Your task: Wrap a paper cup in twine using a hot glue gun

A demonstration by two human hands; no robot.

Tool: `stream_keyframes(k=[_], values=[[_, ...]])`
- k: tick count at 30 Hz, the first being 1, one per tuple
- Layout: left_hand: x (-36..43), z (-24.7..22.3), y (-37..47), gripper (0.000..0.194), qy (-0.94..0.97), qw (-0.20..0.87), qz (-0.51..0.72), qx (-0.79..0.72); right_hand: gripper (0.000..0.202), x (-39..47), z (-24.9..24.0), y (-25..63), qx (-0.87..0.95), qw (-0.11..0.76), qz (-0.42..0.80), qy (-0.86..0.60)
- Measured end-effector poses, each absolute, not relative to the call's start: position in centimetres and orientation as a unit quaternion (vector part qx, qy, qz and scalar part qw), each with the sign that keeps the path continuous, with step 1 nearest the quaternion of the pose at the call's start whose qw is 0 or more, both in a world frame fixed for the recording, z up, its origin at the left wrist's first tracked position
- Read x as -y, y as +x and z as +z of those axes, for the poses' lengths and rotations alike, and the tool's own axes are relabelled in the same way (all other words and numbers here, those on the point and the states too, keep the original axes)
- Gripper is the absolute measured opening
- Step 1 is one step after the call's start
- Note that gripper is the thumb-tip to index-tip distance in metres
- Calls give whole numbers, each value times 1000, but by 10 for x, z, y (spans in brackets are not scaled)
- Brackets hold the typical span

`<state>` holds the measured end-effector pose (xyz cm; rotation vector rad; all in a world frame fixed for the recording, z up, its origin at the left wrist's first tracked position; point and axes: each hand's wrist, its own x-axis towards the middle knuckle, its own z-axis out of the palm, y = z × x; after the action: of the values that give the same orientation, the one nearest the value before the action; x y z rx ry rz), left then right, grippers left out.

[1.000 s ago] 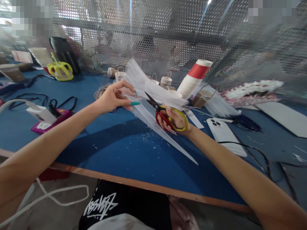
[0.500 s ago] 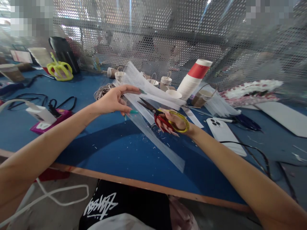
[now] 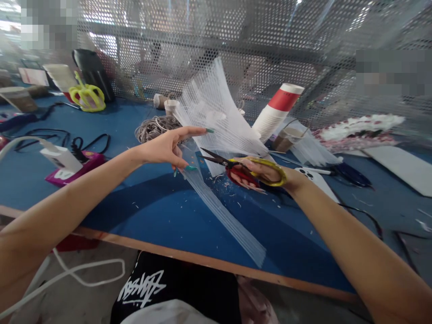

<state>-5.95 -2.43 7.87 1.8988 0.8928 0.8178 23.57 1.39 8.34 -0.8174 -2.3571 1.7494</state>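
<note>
A translucent white ribbed mesh sheet (image 3: 218, 105) stands tilted up in front of me. A narrow strip (image 3: 229, 220) of the same material slants from my left hand toward the table's front edge. My left hand (image 3: 165, 146) is at the sheet's left side, thumb and index finger spread apart. Its other fingers are curled at the material and partly hidden; they appear to hold it. In my right hand (image 3: 258, 173) are scissors (image 3: 221, 159) with yellow and red handles. Their dark blades are slightly parted and point left, near the gap between sheet and strip.
Behind the left hand lies a bundle of thin cord (image 3: 157, 128). A stack of paper cups (image 3: 278, 110) leans at the back right, near a white phone (image 3: 320, 182). Small scraps dot the blue table (image 3: 135, 229). A purple power block (image 3: 74, 168) sits left.
The sheet's upper part has risen and spread wider. My right hand and the scissors have moved right and slightly down, away from the left hand. The strip's lower end hangs lower.
</note>
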Motion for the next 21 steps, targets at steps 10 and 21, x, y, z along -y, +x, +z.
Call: stream_keyframes(k=[10,21], values=[[30,72,-45,92,755,483,301,-325,58,6,83,212,748,64,558,-353],[31,70,-41,91,753,494,299,-315,56,8,75,211,769,74,546,-324]])
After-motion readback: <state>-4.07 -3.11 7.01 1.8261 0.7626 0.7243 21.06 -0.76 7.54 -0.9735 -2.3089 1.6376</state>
